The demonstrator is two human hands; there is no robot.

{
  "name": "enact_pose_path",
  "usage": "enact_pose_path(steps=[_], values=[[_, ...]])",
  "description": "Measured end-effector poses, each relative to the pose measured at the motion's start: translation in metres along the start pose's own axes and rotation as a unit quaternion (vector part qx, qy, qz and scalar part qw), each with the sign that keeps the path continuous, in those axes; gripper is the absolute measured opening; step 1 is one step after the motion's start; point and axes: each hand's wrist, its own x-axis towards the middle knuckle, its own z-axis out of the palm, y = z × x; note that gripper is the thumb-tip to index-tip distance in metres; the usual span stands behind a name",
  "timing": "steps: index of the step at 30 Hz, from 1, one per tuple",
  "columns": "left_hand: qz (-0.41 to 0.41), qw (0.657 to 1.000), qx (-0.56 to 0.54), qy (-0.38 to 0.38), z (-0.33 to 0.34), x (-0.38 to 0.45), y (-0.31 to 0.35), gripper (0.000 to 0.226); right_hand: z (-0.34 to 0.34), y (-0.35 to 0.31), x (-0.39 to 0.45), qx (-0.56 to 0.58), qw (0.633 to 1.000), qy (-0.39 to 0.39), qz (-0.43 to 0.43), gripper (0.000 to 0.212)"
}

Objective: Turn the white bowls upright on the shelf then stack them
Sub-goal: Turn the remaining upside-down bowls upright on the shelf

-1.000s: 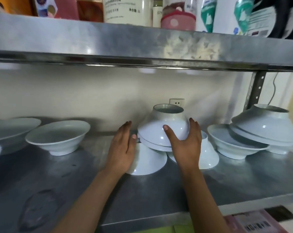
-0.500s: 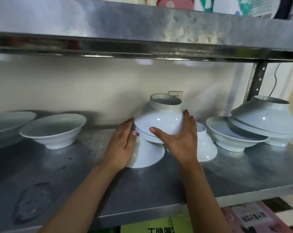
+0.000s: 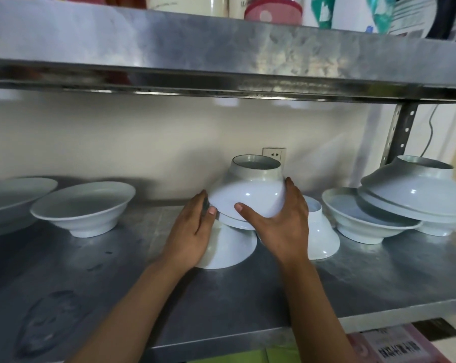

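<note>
Head view: I am clamping both hands, left hand (image 3: 192,231) and right hand (image 3: 279,226), around the upside-down top bowl (image 3: 247,197), foot ring pointing up, above two inverted bowls

plate (image 3: 9,197) cut off left, top-shelf items (image 3: 272,9) cropped

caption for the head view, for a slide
Both hands, left hand and right hand, grip an upside-down white bowl on a steel shelf.

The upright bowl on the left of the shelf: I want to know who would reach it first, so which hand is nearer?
Left. The left hand is just right of the upright bowl; the right hand is farther right, across the upside-down bowl.
</note>
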Motion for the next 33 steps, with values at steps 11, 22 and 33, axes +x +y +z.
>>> enact_pose_path(steps=[11,22,33], values=[[-0.099,0.977,-0.19,0.004,-0.001,0.005,0.007,0.083,-0.003,-0.002,-0.003,0.022,1.0,-0.017,0.013,0.113],[-0.046,0.973,-0.216,0.065,-0.02,-0.008,0.03,0.043,-0.012,-0.015,-0.01,0.081,0.997,-0.009,-0.009,0.112],[-0.116,0.891,-0.429,0.092,-0.106,-0.041,0.059,0.031,0.002,-0.067,-0.044,0.058,0.976,-0.011,-0.21,0.121]])
